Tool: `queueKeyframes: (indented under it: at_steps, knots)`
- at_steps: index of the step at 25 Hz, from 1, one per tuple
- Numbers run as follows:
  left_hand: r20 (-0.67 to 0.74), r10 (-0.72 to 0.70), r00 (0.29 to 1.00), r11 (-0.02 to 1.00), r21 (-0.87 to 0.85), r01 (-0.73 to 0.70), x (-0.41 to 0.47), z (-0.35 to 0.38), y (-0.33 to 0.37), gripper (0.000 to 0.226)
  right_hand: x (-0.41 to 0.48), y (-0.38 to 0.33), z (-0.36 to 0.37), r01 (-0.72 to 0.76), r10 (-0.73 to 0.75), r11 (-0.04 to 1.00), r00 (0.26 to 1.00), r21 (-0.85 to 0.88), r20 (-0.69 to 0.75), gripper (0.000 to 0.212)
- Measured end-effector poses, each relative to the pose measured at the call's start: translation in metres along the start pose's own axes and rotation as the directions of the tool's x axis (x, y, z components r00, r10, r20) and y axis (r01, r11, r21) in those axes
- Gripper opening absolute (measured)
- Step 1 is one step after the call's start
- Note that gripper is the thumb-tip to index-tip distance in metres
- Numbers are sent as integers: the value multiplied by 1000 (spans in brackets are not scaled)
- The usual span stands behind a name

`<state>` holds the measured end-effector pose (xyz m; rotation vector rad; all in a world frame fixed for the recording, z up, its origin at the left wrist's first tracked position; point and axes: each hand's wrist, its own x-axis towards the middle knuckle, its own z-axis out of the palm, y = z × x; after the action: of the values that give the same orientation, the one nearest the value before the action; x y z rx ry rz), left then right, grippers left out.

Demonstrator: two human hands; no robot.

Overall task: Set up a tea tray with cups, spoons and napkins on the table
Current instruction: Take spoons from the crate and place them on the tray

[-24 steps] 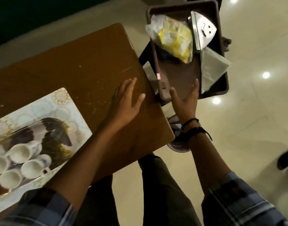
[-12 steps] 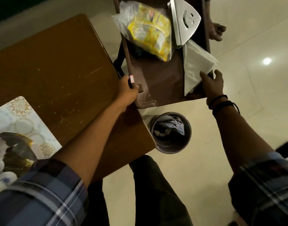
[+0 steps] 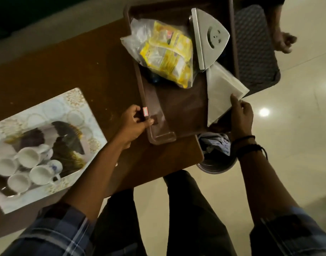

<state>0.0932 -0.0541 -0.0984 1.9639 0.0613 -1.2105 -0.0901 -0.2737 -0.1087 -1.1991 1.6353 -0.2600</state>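
A brown plastic tray (image 3: 178, 111) lies with its left part over the wooden table's (image 3: 66, 67) right end. My left hand (image 3: 136, 122) grips its left rim near a small sticker. My right hand (image 3: 240, 117) holds the tray's near right corner, thumb on a stack of white napkins (image 3: 219, 93). Inside the tray sit a clear bag of yellow packets (image 3: 165, 54) and a metal napkin holder (image 3: 208, 37). At the left a patterned tray (image 3: 75, 108) carries several white cups (image 3: 27, 161).
A round bin (image 3: 215, 157) with crumpled paper stands on the floor below the brown tray's near end. A dark chair seat (image 3: 254, 47) is at the right, with another person's hand (image 3: 284, 41) beside it. My legs are below the table edge.
Both hands took hold of the brown tray and drew it leftward over the table's end. The view swung left, so the cup tray shows fully again.
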Motion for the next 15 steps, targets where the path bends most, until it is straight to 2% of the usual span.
queueKeyframes:
  at_steps: [4, 6, 8, 10, 13, 15]
  knots:
    - [-65, -85, 994, 996, -11, 85, -22, -59, -52, 48, -54, 16, 48, 27, -27, 1000, 998, -13, 58, 50]
    - [-89, -79, 993, 997, -14, 78, -30, -81, -72, 40, -73, 23, 67, 55, -50, 997, 996, -62, 78, 48]
    - [-100, -78, 992, 997, -27, 75, -35, -97, -91, 35, -89, 30, 83, 78, -67, 990, 993, -115, 95, 55]
    - [-91, -72, 993, 997, -34, 69, -39, -103, -101, 34, -92, 35, 88, 81, -69, 988, 993, -133, 92, 60]
    - [-89, -66, 994, 998, -27, 64, -42, -111, -116, 33, -97, 44, 94, 76, -58, 981, 993, -179, 104, 58]
    - [-99, -50, 994, 999, 9, 51, -42, -115, -123, 33, -107, 43, 100, 78, -55, 959, 995, -272, 88, 60]
